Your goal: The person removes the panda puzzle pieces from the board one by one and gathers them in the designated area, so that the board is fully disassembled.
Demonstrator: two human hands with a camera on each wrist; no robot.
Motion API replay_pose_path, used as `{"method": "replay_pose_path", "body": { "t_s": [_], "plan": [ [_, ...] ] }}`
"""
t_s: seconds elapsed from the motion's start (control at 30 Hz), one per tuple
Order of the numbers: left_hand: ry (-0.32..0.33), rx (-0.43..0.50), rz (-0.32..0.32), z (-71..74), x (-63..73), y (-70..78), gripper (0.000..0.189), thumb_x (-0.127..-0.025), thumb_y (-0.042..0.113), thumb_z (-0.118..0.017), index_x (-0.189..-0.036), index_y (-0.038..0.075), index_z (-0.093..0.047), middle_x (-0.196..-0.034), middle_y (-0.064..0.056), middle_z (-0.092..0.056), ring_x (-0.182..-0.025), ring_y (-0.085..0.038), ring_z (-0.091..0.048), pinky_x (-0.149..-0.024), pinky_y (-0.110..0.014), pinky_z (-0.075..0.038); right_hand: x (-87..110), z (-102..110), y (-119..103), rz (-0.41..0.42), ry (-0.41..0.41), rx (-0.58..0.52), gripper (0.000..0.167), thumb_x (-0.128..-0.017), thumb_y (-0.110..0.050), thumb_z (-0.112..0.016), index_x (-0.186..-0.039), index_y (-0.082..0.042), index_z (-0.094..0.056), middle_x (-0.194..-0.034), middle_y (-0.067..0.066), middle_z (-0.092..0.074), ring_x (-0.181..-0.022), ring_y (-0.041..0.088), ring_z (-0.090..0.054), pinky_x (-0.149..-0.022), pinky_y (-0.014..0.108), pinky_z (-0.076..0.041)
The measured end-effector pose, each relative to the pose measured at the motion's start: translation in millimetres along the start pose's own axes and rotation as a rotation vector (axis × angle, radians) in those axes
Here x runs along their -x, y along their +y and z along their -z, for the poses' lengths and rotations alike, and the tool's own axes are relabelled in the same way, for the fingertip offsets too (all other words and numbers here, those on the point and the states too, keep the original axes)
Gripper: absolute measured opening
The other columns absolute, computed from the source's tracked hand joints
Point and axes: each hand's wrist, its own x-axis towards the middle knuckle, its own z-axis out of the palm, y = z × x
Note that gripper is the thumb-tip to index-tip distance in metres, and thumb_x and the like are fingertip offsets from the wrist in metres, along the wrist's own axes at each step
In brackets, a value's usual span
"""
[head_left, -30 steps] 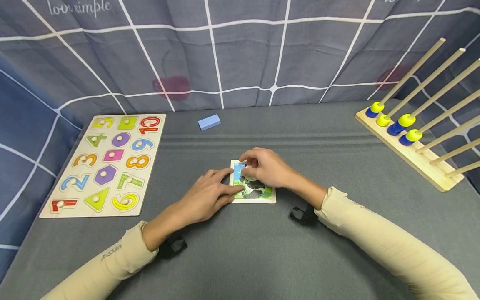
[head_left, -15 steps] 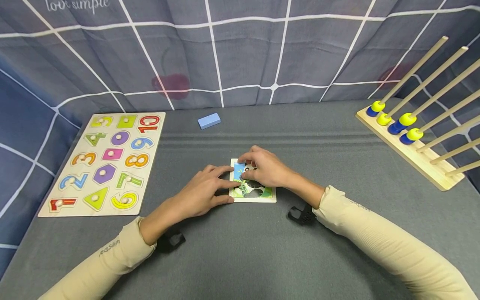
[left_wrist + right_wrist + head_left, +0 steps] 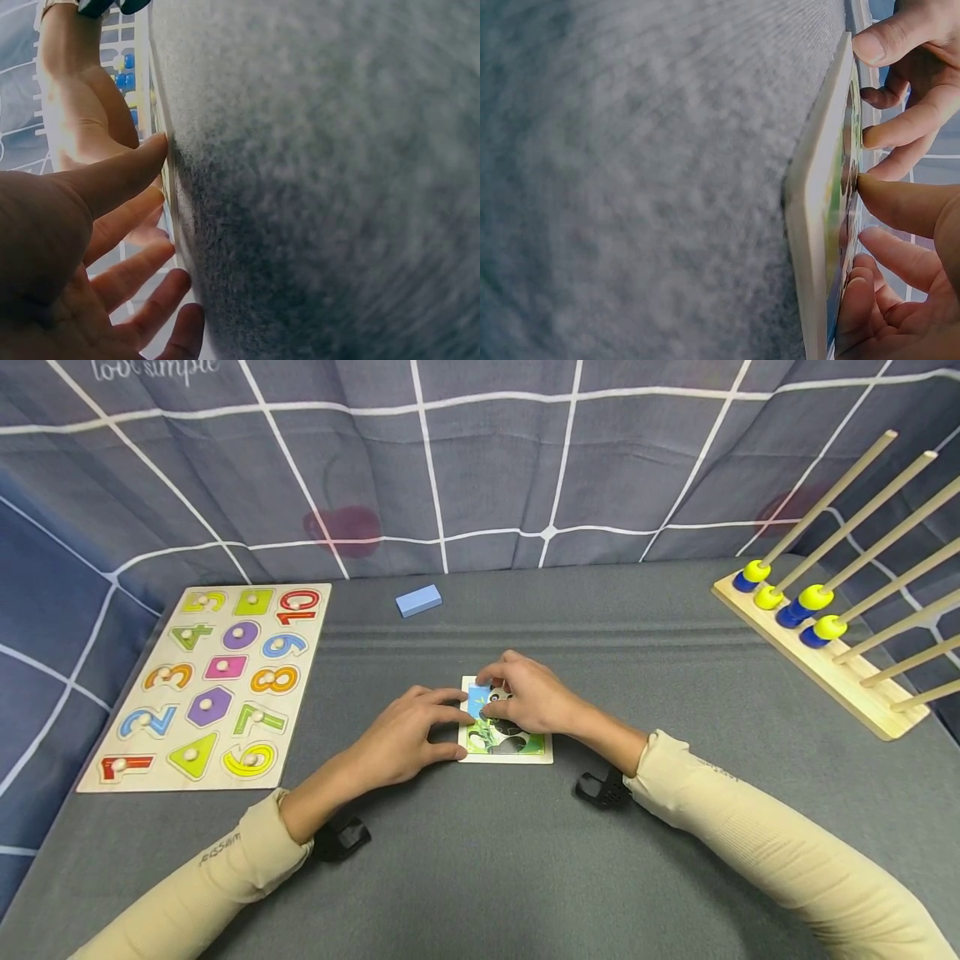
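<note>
A small panda puzzle point(image 3: 517, 759) in a pale frame lies flat in the middle of the table. Its black-and-white panda stands out on green and blue; the right hand hides the upper right part. My right hand point(image 3: 536, 697) is over the puzzle, with thumb and fingertips resting on the panda picture. At the left side is my left hand point(image 3: 405, 735), thumb near the lower corner and relaxed fingers along the edge. In the right wrist view, the board's pale edge point(image 3: 810, 202) shows side-on, with the right thumb point(image 3: 900, 202) touching the picture face.
A wooden number-and-shape board point(image 3: 202, 693) with knobbed pieces lies to the left. Behind the puzzle sits a blue block point(image 3: 418, 601). A bead stand point(image 3: 817, 652) with upright rods is at the right, and a checked curtain point(image 3: 487, 468) hangs along the back.
The left fingers have drawn back from the picture to the puzzle's left edge. A white panda-head piece, tilted under the right fingers earlier, now lies flat in the picture.
</note>
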Motion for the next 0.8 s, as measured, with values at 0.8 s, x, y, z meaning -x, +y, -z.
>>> {"method": "replay_pose_path", "body": {
  "t_s": [0.8],
  "plan": [
    [-0.002, -0.011, 0.017, 0.6, 0.4, 2.8, 0.040, -0.084, 0.028, -0.080, -0.121, 0.014, -0.073, -0.143, -0.008, -0.053, -0.120, -0.032, -0.050, -0.097, -0.052, -0.041, -2.9, 0.6, -2.9, -0.025, -0.039, -0.013, 0.020, -0.086, -0.012, -0.077, -0.104, -0.005, -0.071, -0.097, 0.006, -0.058, -0.088, 0.021, -0.054, -0.079, 0.037, -0.044]
  ]
}}
